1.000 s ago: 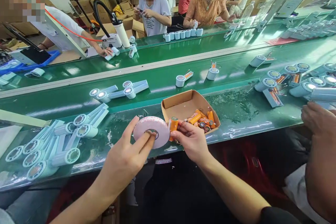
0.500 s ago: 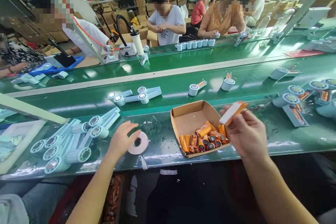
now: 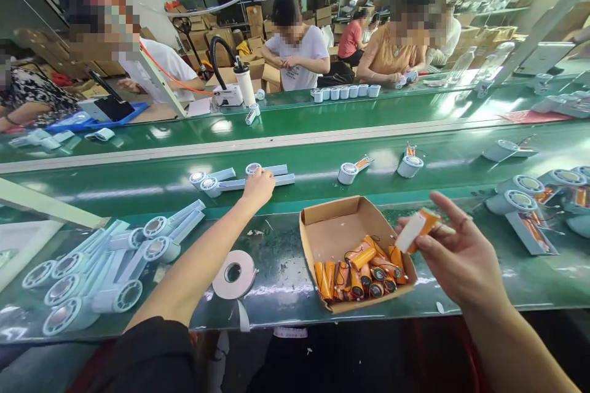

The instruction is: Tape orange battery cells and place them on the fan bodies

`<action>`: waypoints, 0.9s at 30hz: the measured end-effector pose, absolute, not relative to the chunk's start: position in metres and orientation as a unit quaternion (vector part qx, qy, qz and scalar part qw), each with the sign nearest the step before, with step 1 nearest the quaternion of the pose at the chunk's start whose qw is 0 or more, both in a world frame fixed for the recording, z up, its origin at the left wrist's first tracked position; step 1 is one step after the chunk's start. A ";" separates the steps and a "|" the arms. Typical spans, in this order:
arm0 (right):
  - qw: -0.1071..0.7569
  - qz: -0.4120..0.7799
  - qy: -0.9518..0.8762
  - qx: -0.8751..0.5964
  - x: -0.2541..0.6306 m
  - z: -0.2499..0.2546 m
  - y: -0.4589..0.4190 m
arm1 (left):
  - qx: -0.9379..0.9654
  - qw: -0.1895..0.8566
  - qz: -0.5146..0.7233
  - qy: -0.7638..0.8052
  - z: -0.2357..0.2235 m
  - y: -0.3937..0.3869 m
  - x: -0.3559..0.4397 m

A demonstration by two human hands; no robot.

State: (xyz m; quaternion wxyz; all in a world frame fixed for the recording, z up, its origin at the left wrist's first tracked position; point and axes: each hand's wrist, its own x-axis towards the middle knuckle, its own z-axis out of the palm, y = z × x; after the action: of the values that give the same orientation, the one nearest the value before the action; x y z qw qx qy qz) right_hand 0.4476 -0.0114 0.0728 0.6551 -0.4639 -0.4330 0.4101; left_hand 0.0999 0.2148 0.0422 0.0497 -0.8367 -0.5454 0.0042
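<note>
My right hand (image 3: 456, 255) pinches an orange battery (image 3: 417, 227) with white tape stuck on it, held up just right of an open cardboard box (image 3: 343, 230) that holds several orange batteries with wires (image 3: 359, 273). My left hand (image 3: 259, 187) stretches out onto the green conveyor belt and closes over a pale blue fan housing (image 3: 271, 171) lying there. A roll of white tape (image 3: 234, 273) lies flat on the near ledge under my left forearm.
Several pale blue fan housings (image 3: 110, 258) are piled at the near left, more at the right (image 3: 525, 196). Single housings (image 3: 353, 171) ride the belt. Other people sit working along the far side, beside a white machine with a black hose (image 3: 228, 89).
My left hand let go of the tape roll and reached forward to a fan housing on the belt. My right hand lifted the taped battery away from the roll, to the right of the box.
</note>
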 end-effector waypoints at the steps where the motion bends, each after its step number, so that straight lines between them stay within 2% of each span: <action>1: 0.652 0.405 -0.448 -0.458 0.445 0.079 0.003 | -0.850 0.041 0.007 -0.524 0.043 0.218 0.110; 7: 0.584 0.395 -0.562 -0.433 0.411 0.097 0.125 | -0.909 -0.023 0.021 -0.416 0.044 0.235 0.178; 11: 0.382 0.288 -0.690 -0.543 0.401 0.085 0.182 | -0.903 -0.068 0.033 -0.422 0.046 0.251 0.191; 13: 0.300 0.242 -0.728 -0.567 0.400 0.078 0.195 | -0.898 -0.097 0.029 -0.428 0.049 0.259 0.189; 22: 0.050 0.139 -0.818 -0.557 0.389 0.062 0.207 | -0.855 -0.157 -0.052 -0.492 0.051 0.257 0.191; 27: -0.044 0.114 -0.833 -0.539 0.366 0.070 0.211 | -0.839 -0.174 -0.067 -0.512 0.050 0.252 0.203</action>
State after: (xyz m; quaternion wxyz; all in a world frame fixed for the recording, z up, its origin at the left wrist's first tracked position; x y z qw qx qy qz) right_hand 0.3657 0.2110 0.0705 -0.0443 -0.5389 -0.8334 0.1144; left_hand 0.2025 0.2522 0.0503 -0.1741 -0.8388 -0.5115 -0.0669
